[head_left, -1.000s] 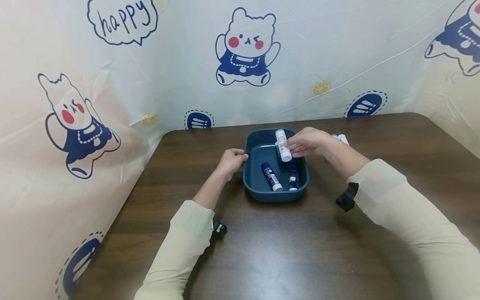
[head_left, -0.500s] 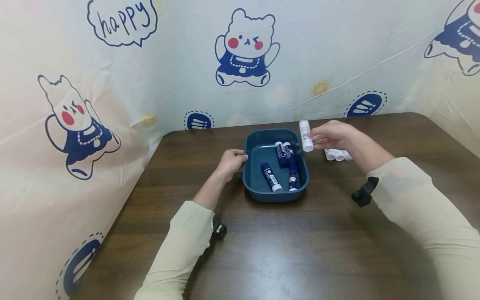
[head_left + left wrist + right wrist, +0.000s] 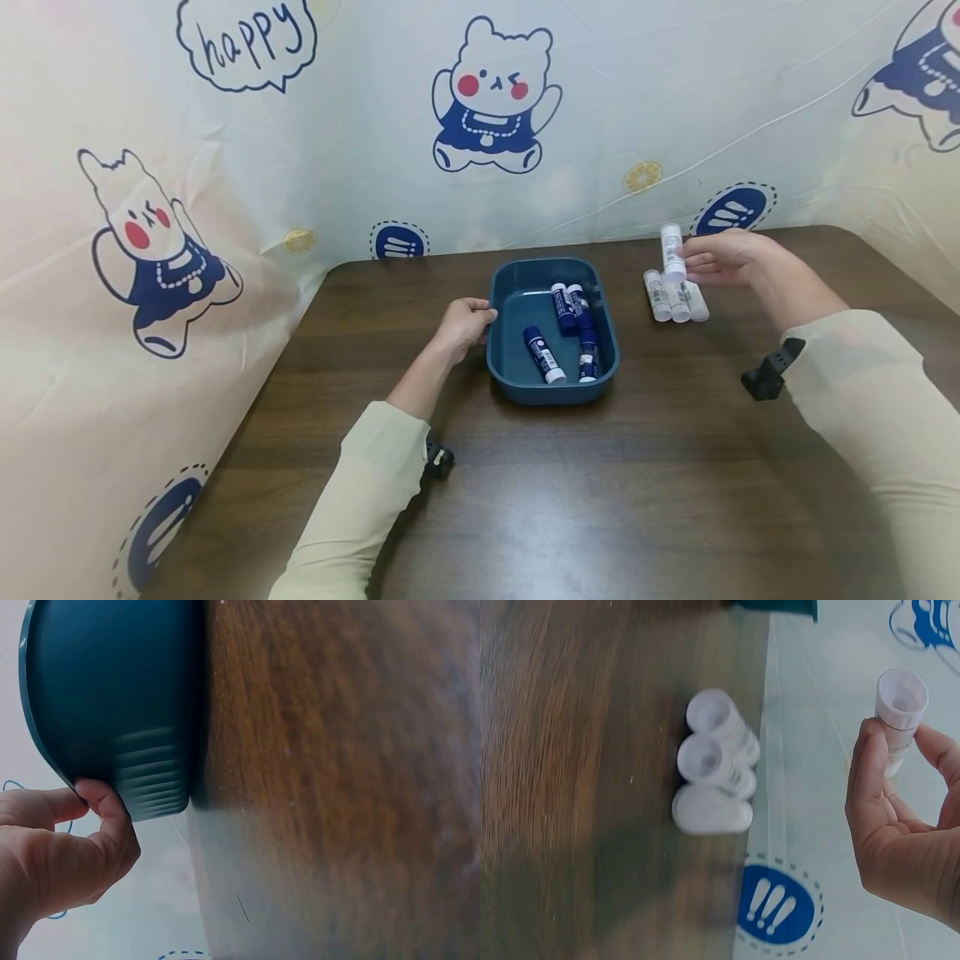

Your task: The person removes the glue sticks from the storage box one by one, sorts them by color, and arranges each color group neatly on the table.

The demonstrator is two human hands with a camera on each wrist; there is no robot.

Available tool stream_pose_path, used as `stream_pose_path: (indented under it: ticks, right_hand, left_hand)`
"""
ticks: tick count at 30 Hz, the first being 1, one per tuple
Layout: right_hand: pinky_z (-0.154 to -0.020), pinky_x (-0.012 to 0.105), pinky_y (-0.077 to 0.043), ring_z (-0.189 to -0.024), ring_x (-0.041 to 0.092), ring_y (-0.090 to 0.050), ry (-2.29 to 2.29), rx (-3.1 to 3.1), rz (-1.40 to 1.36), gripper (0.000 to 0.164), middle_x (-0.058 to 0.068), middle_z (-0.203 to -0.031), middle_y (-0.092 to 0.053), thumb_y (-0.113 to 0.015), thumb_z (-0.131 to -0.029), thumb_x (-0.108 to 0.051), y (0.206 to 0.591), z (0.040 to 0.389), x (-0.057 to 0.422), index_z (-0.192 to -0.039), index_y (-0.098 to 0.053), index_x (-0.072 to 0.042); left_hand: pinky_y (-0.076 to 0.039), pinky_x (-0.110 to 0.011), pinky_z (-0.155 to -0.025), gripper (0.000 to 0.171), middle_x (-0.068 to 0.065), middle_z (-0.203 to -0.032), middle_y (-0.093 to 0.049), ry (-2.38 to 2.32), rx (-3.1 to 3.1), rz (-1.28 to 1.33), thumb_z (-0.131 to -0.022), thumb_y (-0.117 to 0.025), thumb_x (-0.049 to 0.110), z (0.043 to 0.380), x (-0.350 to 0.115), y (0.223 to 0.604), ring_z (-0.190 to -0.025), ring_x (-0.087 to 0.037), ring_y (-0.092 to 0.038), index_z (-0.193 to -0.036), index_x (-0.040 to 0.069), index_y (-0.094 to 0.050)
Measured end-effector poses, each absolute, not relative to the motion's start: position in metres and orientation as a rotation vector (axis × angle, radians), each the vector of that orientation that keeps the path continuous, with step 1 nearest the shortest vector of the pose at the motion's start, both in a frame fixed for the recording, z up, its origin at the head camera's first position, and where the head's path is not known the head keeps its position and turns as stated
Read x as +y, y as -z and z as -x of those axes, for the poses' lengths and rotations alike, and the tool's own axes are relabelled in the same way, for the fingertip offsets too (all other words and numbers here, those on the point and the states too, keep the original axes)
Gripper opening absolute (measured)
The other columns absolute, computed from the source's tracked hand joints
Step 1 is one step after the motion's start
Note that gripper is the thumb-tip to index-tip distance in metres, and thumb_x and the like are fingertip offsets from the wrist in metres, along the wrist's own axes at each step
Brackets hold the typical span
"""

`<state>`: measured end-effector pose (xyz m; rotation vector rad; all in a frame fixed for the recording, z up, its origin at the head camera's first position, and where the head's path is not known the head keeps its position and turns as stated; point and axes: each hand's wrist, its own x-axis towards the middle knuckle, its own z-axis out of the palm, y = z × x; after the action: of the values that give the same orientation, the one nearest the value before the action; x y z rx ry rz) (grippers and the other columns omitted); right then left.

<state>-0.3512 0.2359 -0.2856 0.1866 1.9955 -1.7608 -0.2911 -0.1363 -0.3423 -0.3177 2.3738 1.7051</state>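
Note:
My left hand (image 3: pixel 462 327) pinches the left rim of a teal plastic basin (image 3: pixel 512 388); in the left wrist view thumb and finger meet on that rim (image 3: pixel 46 754). Inside lie several dark blue glue sticks, one of them (image 3: pixel 543 355) slanted apart from the others. My right hand (image 3: pixel 727 257) holds a white glue stick (image 3: pixel 672 252) between thumb and fingers, close over a row of white glue sticks (image 3: pixel 657 296) on the table. The right wrist view shows the held glue stick's hollow end (image 3: pixel 902 699) facing the camera, apart from the row below.
The brown wooden table (image 3: pixel 570 492) reaches back to a printed curtain (image 3: pixel 345 125) with cartoon figures. The row of white glue sticks lies right of the basin, near the table's far edge. A black wrist camera (image 3: pixel 772 371) sits under the right sleeve.
My right hand has carried the white glue stick from above the basin to the right, over the row of white ones. The left hand has stayed at the basin's rim.

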Motion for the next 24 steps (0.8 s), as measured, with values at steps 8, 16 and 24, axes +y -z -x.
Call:
stream_pose_path:
  ticks: [8, 16, 24]
  right_hand:
    - [-0.074, 0.025, -0.051, -0.073, 0.011, -0.063, 1.828, 1.967, -0.230, 0.033, 0.000, -0.077, -0.064, -0.064, -0.086, -0.013, 0.292, 0.355, 0.261, -0.109, -0.041, -0.005]
    - [-0.081, 0.025, -0.049, -0.073, 0.010, -0.063, 1.789, 2.042, -0.271, 0.059, -0.003, -0.077, -0.061, -0.063, -0.088, -0.022, 0.302, 0.355, 0.281, -0.131, -0.029, 0.000]
    - [-0.074, 0.022, -0.050, -0.069, 0.007, -0.061, 1.800, 2.089, -0.317, 0.054, -0.006, -0.073, -0.061, -0.061, -0.088, -0.022, 0.321, 0.357, 0.294, -0.126, -0.032, 0.005]
  left_hand:
    - [-0.049, -0.035, -0.083, 0.030, -0.016, -0.112, -0.055, -1.700, 2.379, 0.330, -0.095, -0.052, 0.015, 0.291, -0.137, 0.342, -0.087, -0.025, -0.055, -0.122, 0.001, -0.052]
    - [-0.049, -0.035, -0.081, 0.030, -0.017, -0.110, -0.056, -1.716, 2.387, 0.308, -0.095, -0.051, 0.014, 0.290, -0.137, 0.343, -0.087, -0.026, -0.055, -0.122, 0.000, -0.053]
    - [-0.050, -0.034, -0.080, 0.029, -0.018, -0.111, -0.056, -1.733, 2.372, 0.306, -0.095, -0.051, 0.013, 0.289, -0.138, 0.344, -0.090, -0.029, -0.056, -0.121, -0.001, -0.052]
